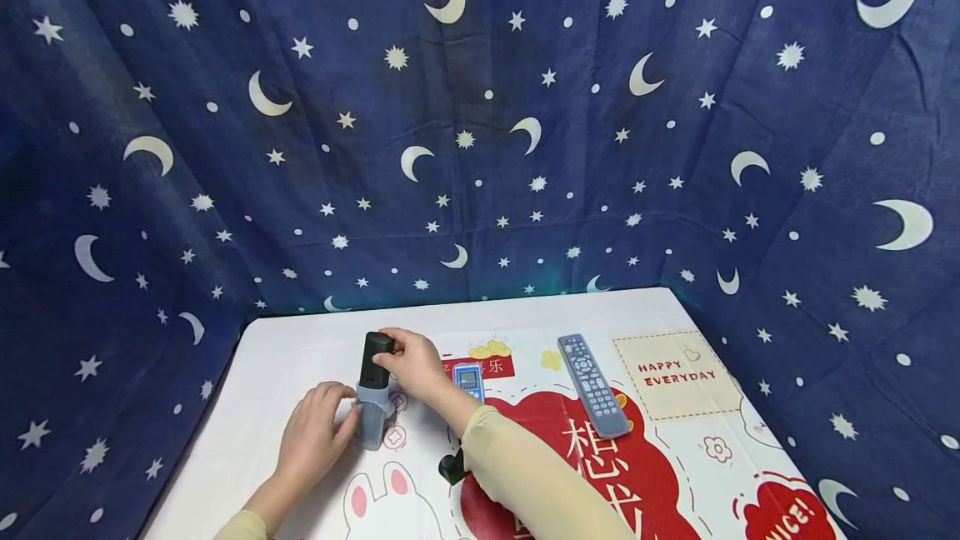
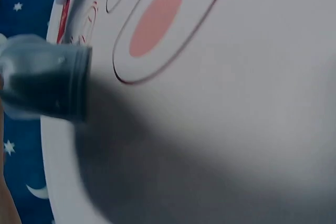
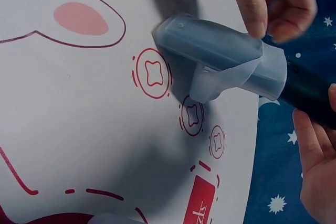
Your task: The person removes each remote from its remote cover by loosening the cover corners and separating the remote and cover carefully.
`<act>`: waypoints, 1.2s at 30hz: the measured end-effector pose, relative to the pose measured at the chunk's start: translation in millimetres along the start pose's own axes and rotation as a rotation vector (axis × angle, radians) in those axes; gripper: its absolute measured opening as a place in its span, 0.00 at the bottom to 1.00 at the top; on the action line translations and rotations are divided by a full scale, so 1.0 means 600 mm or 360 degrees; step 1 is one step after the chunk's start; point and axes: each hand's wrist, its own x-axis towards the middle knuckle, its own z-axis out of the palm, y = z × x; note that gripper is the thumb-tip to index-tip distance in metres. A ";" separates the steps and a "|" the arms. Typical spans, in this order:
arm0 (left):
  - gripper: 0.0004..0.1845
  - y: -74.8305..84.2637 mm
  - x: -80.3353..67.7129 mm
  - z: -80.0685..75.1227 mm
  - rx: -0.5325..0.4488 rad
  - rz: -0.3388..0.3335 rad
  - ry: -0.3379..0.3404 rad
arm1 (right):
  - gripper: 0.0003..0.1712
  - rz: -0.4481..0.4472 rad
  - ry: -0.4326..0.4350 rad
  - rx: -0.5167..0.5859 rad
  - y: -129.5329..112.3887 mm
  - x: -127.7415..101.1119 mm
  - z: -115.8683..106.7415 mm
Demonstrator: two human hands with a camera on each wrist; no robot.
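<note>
A black remote (image 1: 374, 359) stands upright on the table, its lower half inside a translucent blue-grey silicone sleeve (image 1: 372, 417). My right hand (image 1: 411, 363) grips the remote's bare top end. My left hand (image 1: 318, 433) pinches the sleeve's upper rim from the left. The right wrist view shows the sleeve (image 3: 220, 59) folded back near its opening, the black remote (image 3: 310, 94) sticking out of it, and the left hand's fingers (image 3: 252, 3) on the sleeve. In the left wrist view the sleeve's closed end (image 2: 44, 83) rests on the tablecloth (image 2: 220, 103).
A long grey remote in a clear cover (image 1: 592, 384) lies right of centre. A small blue-and-white remote (image 1: 468, 380) lies beside my right wrist. A small black object (image 1: 452, 467) sits by my right forearm. Starry blue cloth (image 1: 480, 123) surrounds the table.
</note>
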 end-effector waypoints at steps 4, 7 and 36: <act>0.16 0.015 0.012 0.003 0.0028 0.0275 -0.0023 | 0.25 0.0028 0.0010 -0.0015 -0.001 0.000 0.001; 0.17 0.022 0.023 0.007 0.0090 0.0434 -0.0042 | 0.25 0.0069 0.0022 -0.0008 -0.003 0.000 0.001; 0.14 0.031 0.001 -0.002 -0.0252 -0.0191 -0.0043 | 0.22 0.0021 0.0068 0.0289 0.000 0.016 -0.024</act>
